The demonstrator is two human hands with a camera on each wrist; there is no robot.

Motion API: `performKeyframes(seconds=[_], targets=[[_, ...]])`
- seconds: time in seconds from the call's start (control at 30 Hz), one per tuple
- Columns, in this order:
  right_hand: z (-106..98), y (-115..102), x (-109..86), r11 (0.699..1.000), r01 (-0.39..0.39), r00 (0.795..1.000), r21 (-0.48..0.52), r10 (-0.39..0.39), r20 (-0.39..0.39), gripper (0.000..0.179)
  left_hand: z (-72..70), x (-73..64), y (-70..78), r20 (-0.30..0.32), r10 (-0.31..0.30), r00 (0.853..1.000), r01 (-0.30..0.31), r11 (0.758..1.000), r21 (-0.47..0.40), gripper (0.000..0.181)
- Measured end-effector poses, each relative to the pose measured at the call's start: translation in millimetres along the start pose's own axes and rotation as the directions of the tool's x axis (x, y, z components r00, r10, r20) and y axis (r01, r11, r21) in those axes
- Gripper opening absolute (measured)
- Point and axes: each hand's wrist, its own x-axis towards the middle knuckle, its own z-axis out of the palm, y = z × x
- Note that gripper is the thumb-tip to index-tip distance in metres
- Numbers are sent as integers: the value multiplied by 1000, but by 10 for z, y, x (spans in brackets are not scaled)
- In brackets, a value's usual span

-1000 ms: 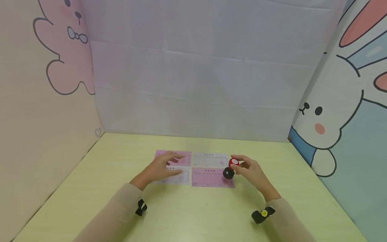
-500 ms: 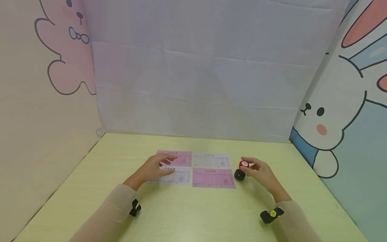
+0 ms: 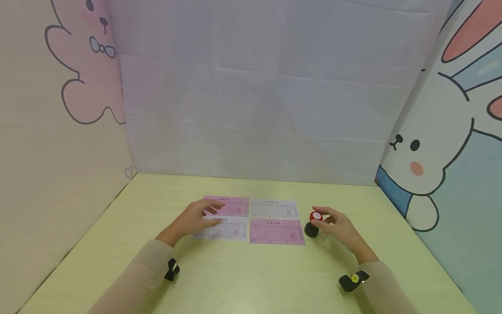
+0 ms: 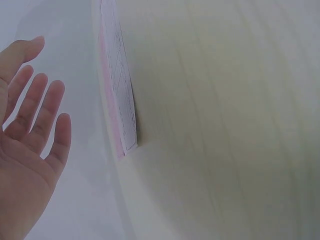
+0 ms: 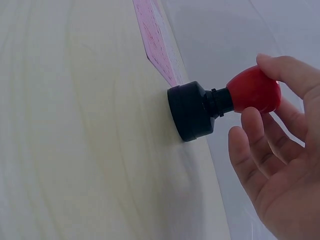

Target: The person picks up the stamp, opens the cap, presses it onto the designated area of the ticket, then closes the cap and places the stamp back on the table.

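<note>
My right hand (image 3: 332, 224) pinches the red knob of a hand stamp (image 5: 192, 111) between thumb and fingers. The stamp's black round base (image 3: 311, 230) is at the tabletop, just right of the front pink slip (image 3: 274, 231). That printed slip bears a small red mark near its right end. My left hand (image 3: 195, 217) hovers with spread, relaxed fingers over the left ends of a back pink slip (image 3: 235, 205) and a front white slip (image 3: 235, 229), partly hiding both. In the left wrist view its palm (image 4: 25, 165) holds nothing.
A back white slip (image 3: 274, 208) completes a two-by-two layout of printed forms on the pale yellow table (image 3: 251, 279). A white cloth wall (image 3: 251, 109) stands behind, and cartoon-printed panels (image 3: 427, 170) flank the sides. Black straps sit near both wrists.
My right hand has carried the stamp rightward, from over the front pink slip to beside it, uncovering a red mark. My left hand has drifted left.
</note>
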Motion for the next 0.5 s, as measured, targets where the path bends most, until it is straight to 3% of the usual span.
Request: performKeyframes(seconds=[0.3, 0.5], targets=[[-13, 25, -17, 999, -15, 1000, -44, 16, 7, 60, -68, -35, -98, -3, -47, 999, 47, 999, 17, 39], [-57, 61, -44, 986, 30, 998, -164, -39, -55, 54, -158, -96, -180, -78, -67, 995, 74, 994, 85, 36]])
